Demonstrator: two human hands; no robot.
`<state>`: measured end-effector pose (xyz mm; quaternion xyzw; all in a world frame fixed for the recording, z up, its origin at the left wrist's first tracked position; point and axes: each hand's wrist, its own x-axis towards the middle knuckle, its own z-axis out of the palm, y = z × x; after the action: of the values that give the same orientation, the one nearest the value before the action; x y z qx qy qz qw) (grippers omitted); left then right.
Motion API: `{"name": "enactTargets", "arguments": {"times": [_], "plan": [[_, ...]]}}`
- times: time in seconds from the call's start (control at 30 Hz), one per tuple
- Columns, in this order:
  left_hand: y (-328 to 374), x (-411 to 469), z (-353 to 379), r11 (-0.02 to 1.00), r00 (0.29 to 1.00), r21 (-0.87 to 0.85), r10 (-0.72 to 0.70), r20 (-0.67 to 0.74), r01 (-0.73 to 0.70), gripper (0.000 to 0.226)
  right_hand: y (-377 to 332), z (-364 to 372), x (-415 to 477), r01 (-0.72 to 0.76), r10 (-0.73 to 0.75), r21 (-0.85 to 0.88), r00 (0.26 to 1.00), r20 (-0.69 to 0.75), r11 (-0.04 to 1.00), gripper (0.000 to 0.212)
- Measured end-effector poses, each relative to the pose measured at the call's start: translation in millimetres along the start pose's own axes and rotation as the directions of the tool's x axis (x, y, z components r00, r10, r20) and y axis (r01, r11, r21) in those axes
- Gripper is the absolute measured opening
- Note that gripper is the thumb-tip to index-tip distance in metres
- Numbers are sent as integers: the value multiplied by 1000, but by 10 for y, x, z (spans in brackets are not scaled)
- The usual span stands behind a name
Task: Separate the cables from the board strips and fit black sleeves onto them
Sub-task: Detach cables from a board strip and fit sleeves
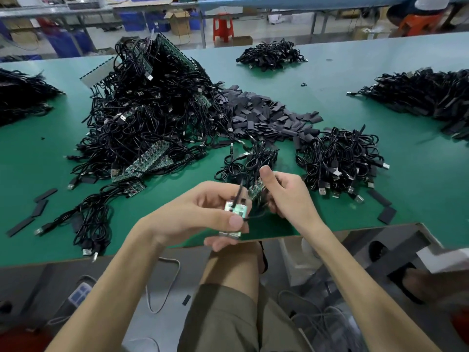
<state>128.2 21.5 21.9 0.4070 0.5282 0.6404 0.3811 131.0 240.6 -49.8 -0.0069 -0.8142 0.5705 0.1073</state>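
Head view: fingers of the left hand clamp one cable by its board end, fingers of the right hand pinch the board strip over the worktop edge; judging by the large heap, most remains.

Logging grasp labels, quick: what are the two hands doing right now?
Left hand: pinches a small board piece with its cable.
Right hand: grips the board strip.

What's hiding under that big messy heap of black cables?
Long green circuit board strips poke out from under the big heap of black cables, lying on the green table mat. More may be buried deeper; the cables cover that.
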Motion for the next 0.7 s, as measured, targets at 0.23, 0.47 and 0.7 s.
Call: {"name": "enactTargets", "arguments": {"times": [0.23, 0.47, 0.7], "plan": [[41, 149, -52, 986, 981, -22, 161, -108, -164, 17, 32, -44, -1, 34, -45, 74, 987, 156, 997, 77], [-32, 562, -111, 977, 951, -155, 96, -293, -146, 15, 85, 10, 61, -142, 56, 236, 940, 336, 961, 29], [-370, 810, -157, 943, 863, 303, 39, -504, 135, 38, 47, -1, -14, 82, -17, -162, 930, 367, 983, 16]]}}
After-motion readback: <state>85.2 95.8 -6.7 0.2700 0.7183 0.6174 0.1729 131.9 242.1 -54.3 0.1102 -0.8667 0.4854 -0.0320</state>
